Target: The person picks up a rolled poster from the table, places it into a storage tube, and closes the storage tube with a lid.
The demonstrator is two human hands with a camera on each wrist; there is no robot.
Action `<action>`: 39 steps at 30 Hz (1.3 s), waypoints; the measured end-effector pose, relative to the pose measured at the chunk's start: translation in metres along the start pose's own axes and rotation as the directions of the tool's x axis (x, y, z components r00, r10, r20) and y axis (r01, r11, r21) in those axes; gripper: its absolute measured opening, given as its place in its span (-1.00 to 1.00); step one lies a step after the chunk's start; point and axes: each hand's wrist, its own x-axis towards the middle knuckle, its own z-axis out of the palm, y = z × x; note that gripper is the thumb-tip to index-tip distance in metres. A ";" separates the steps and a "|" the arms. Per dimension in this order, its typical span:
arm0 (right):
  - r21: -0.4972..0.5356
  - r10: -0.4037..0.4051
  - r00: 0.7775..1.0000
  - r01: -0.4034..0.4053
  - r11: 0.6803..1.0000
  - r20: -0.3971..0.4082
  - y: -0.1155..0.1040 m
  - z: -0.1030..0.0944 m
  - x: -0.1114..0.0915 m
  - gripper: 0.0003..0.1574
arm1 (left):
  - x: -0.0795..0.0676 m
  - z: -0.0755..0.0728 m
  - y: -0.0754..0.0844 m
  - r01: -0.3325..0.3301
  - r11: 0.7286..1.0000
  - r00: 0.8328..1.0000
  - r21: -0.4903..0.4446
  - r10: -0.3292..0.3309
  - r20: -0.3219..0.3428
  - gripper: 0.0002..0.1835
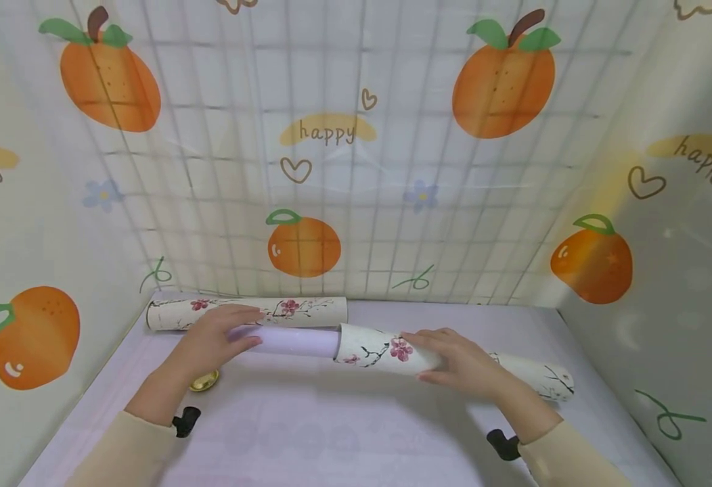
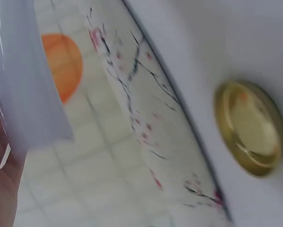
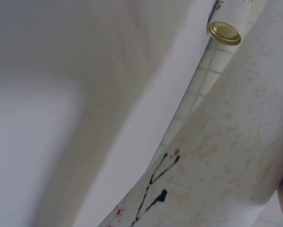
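Note:
A pale lilac roll sticks out of the left end of a white tube printed with plum blossoms. My left hand grips the roll near its free end, thumb in front and fingers behind. In the left wrist view that end of the roll stands clear of the tabletop. The blossom tube is held by my right hand, its fingers over the top and thumb along the near side. How deep the roll sits inside is hidden. Close below my left hand lies a round gold lid, also seen as a shallow gold lid.
A second blossom tube lies along the back left of the lilac-covered table; its right end has a gold cap. Behind stands a curtain with orange prints over a wire grid. Similar curtains flank both sides.

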 end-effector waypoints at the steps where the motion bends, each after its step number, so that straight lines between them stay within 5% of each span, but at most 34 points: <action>1: -0.006 0.000 1.000 0.000 1.000 0.003 0.000 0.000 0.000 0.00 | -0.003 -0.002 -0.004 0.034 0.999 0.999 -0.021 -0.034 -0.002 -0.52; 9: -0.020 -0.015 1.000 0.015 1.000 -0.009 0.000 -0.004 0.000 0.00 | -0.020 -0.009 -0.024 0.296 0.932 0.955 -0.209 -0.287 0.073 -0.43; 14: -0.013 -0.017 1.000 0.017 1.000 -0.005 -0.002 -0.005 -0.001 -0.01 | -0.025 -0.007 -0.031 0.370 0.891 0.929 -0.263 -0.357 0.099 -0.40; 22: -0.012 -0.011 1.000 0.011 1.000 -0.001 -0.002 -0.004 -0.002 0.00 | -0.027 -0.004 -0.033 0.363 0.869 0.932 -0.336 -0.336 0.137 -0.54; 39: -0.054 -0.074 0.997 0.073 0.996 -0.015 -0.004 -0.003 0.001 0.00 | -0.020 0.014 -0.022 0.286 0.884 0.956 -0.369 -0.238 0.170 -0.66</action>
